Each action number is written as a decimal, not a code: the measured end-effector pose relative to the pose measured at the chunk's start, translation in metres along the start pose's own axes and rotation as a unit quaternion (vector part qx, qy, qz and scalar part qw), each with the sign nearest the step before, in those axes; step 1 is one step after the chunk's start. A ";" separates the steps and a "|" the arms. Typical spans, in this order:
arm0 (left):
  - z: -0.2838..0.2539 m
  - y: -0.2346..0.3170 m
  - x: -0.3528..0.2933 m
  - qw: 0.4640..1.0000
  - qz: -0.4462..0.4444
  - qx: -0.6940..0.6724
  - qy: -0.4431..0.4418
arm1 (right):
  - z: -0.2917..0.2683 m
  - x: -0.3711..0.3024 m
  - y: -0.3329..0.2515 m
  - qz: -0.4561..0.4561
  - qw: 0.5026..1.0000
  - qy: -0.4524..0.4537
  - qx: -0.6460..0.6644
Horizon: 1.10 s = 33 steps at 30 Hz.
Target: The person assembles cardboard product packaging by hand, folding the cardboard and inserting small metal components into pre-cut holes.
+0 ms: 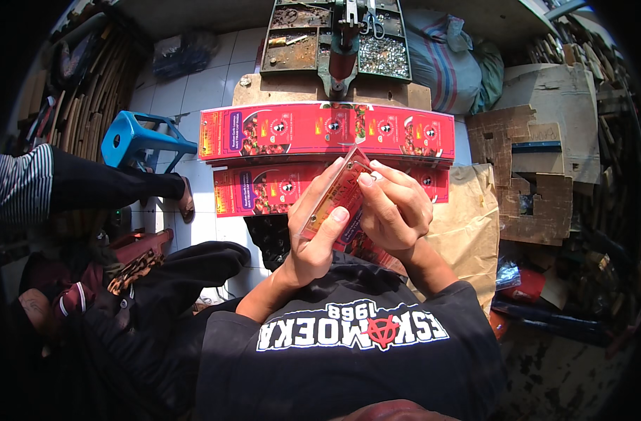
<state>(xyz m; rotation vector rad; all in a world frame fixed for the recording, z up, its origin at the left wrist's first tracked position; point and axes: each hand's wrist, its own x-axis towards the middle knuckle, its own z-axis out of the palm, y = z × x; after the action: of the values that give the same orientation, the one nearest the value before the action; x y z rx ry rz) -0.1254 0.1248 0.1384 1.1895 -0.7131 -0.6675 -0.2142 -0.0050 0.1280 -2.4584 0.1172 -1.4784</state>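
Observation:
Between my two hands, in front of my chest, is a red printed card (334, 195) with a glossy surface and small metal eyelets near its edge. It is held tilted up on edge. My left hand (313, 242) grips its lower left side, thumb on the printed face. At the upper right, my right hand (398, 207) pinches the edge with thumb and fingers; a small metal piece may be at those fingertips, too small to tell. Just beyond lie long red printed strips (303, 130), with another red strip (229, 191) lower and nearer, partly behind my hands.
Ahead stands a hand press (343, 59) with a compartment tray (292, 69) holding small metal parts and scissors (372, 25). Brown paper (468, 238) and cut cardboard (538, 182) lie right. On the left are a blue stool (134, 133) and another person's leg (110, 184).

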 end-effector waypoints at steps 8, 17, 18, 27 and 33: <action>-0.001 -0.001 0.002 1.000 -0.004 -0.018 -0.004 | 0.004 0.000 -0.002 0.069 0.995 0.011 0.065; -0.010 -0.015 0.008 0.982 -0.037 -0.185 -0.014 | -0.018 -0.006 0.028 0.326 0.855 -0.123 0.383; -0.011 -0.017 0.008 0.980 -0.038 -0.194 -0.016 | -0.027 -0.009 0.036 0.349 0.820 -0.167 0.422; -0.012 -0.037 0.014 0.983 0.006 -0.175 0.061 | -0.040 -0.009 0.041 0.427 0.781 -0.197 0.410; -0.029 -0.050 0.023 0.963 0.088 -0.175 0.185 | -0.046 -0.012 0.048 0.486 0.779 -0.108 0.382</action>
<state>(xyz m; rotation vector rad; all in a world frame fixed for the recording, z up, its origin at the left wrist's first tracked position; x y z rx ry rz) -0.0928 0.1124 0.0872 0.8768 -0.3596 -0.3852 -0.2572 -0.0575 0.1251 -1.4474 0.5260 -0.5738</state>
